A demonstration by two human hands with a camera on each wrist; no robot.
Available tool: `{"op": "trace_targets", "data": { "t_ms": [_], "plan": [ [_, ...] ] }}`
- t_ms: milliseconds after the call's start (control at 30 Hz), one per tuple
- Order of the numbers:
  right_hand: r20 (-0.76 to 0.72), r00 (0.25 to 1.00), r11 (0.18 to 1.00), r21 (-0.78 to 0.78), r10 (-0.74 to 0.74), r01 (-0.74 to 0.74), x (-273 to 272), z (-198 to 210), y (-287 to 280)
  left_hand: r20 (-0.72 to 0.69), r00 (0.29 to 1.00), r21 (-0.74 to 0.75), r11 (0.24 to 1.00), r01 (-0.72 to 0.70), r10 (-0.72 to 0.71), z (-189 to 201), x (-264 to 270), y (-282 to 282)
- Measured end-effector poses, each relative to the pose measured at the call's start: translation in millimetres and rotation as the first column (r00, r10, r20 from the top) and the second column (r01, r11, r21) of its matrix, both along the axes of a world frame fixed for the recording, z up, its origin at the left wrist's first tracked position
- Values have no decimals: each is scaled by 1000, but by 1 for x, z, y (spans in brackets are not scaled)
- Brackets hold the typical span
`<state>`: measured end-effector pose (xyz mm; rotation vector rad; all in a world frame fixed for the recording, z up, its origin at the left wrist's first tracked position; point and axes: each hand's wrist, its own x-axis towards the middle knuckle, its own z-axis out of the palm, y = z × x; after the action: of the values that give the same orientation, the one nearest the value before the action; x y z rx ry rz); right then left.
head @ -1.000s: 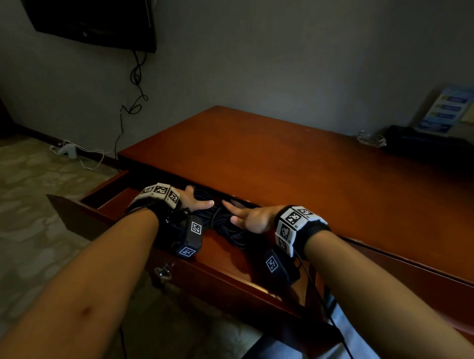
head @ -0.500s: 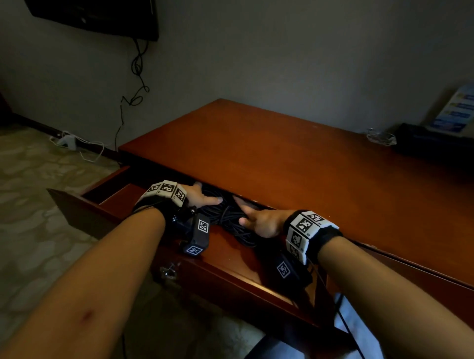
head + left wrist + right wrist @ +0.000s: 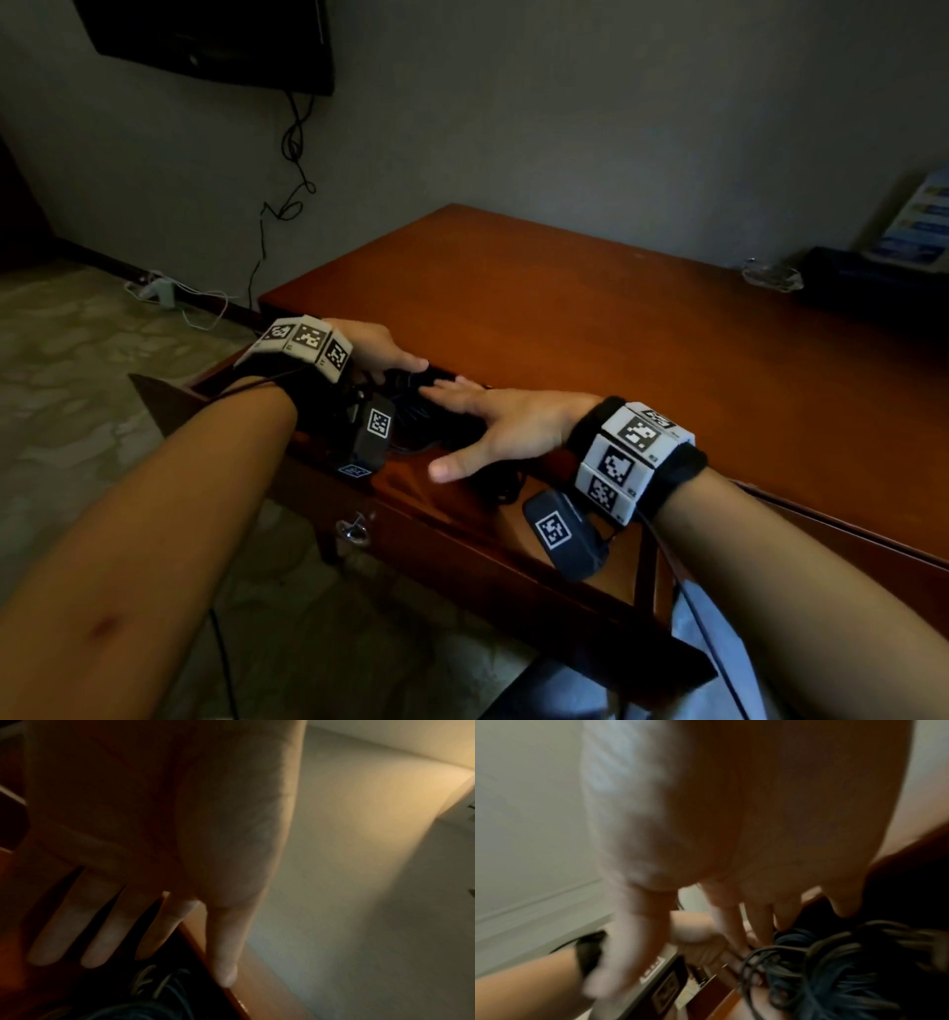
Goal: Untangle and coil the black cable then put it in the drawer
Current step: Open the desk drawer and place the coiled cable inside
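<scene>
Fingers of both hands straight, relaxed: left hand (image 3: pixel 377 349) & right hand (image 3: pixel 506 429) over coiled cable (image 3: pixel 436 416) in open drawer (image 3: pixel 513 560), gripping nothing.

Both hands have lifted off the cable (image 3: pixel 436 426) (fingers now straight); right hand (image 3: pixel 506 429) spreads wide.

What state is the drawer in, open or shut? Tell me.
Open. The drawer is pulled out from under the desk top, and the coiled black cable lies inside it.
</scene>
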<state>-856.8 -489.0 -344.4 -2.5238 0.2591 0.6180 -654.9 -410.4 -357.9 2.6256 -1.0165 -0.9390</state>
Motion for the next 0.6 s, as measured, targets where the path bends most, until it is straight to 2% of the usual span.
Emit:
{"op": "trace_targets", "data": {
  "t_ms": [67,133,300,500,600],
  "plan": [
    [-36,999,988,-153,19,-24,4,-1,11,50,998,-22,999,30,-29,7,-10,1],
    [-119,993,963,-269,-24,-9,8,-7,19,61,997,-53,997,61,-58,13,-19,2],
    [-267,961,907,-418,-65,-55,8,-11,30,84,992,-89,990,107,-100,24,-31,5],
    [-217,952,831,-553,-217,64,12,-9,40,157,983,-62,992,108,-97,27,-36,-3],
    [-244,940,809,-586,-239,53,14,-5,36,119,984,36,991,128,-132,21,-32,-4]
  ]
}}
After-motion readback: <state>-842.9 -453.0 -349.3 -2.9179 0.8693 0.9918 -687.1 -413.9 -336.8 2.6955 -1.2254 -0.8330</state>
